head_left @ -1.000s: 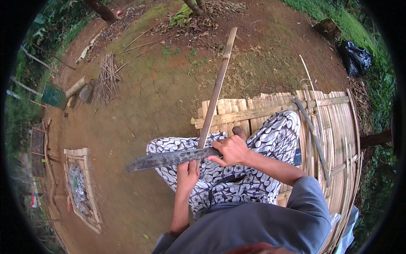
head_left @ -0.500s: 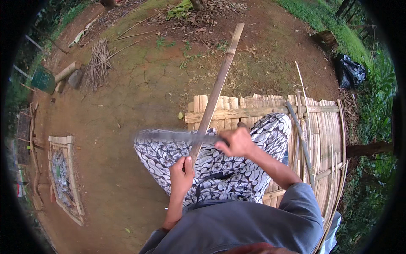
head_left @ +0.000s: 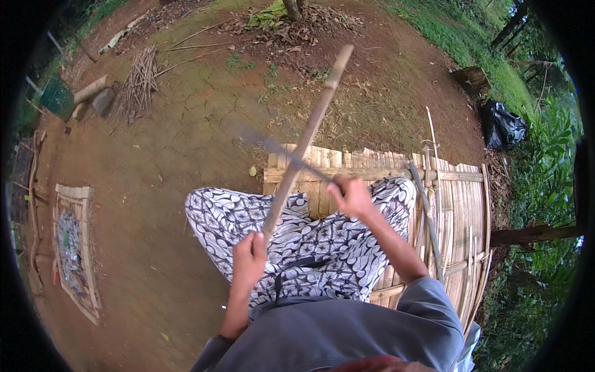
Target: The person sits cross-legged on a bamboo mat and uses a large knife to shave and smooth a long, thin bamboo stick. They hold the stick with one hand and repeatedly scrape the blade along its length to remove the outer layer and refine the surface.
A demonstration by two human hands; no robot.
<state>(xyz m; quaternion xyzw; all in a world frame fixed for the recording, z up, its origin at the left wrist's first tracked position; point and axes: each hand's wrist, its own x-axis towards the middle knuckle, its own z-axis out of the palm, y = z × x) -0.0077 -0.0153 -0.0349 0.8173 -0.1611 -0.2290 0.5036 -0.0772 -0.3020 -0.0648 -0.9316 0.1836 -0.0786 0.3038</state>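
My left hand (head_left: 249,255) is closed round the near end of a long flat bamboo strip (head_left: 317,119). The strip slants up and away to the right, over my lap in patterned cloth (head_left: 229,217). In my right hand (head_left: 352,197) is the handle of a long-bladed knife (head_left: 317,172), mostly hidden by the fingers. The blade crosses the strip around its middle and points to the far left. Motion smears its tip. Whether the edge bites into the bamboo, I cannot tell.
A split-bamboo platform (head_left: 458,204) lies to my right, with a grey pole (head_left: 427,217) on it. A bamboo-framed ash pit (head_left: 87,248) is at the left. Farther off are a stick pile (head_left: 139,84), a black plastic bag (head_left: 503,124) and a tree stump (head_left: 472,80).
The knife has moved up the strip, away from my left hand, and its blade has swung from nearly level to slanting toward the far left. My left hand keeps its hold.
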